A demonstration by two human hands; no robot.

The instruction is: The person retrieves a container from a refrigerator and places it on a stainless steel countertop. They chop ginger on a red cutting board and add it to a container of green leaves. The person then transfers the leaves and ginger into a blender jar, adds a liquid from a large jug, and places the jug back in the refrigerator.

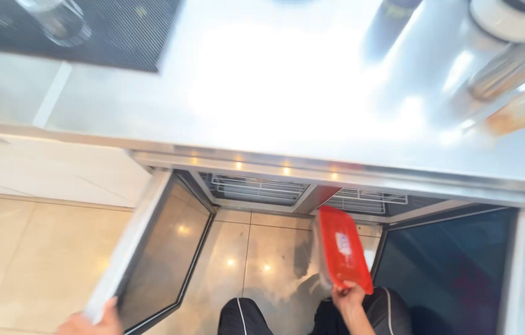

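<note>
Two hands are in view below the stainless steel counter. Right hand grips the near end of a clear food container with a red lid; its fingers close around that end, thumb side toward the lid. The container is held off the floor, tilted, in front of the open under-counter refrigerator. Its long axis runs from the right hand up and slightly left, toward the wire shelves under the counter edge. The far end of the container points at the divider between the two shelf bays and sits just short of the right bay.

Left hand rests on the outer edge of the left glass door, which stands swung open; finger spread cannot be told, since most of the hand is cut off by the frame. The right glass door is open as well, beside the container. The right hand is the nearer hand to the shelves.
</note>
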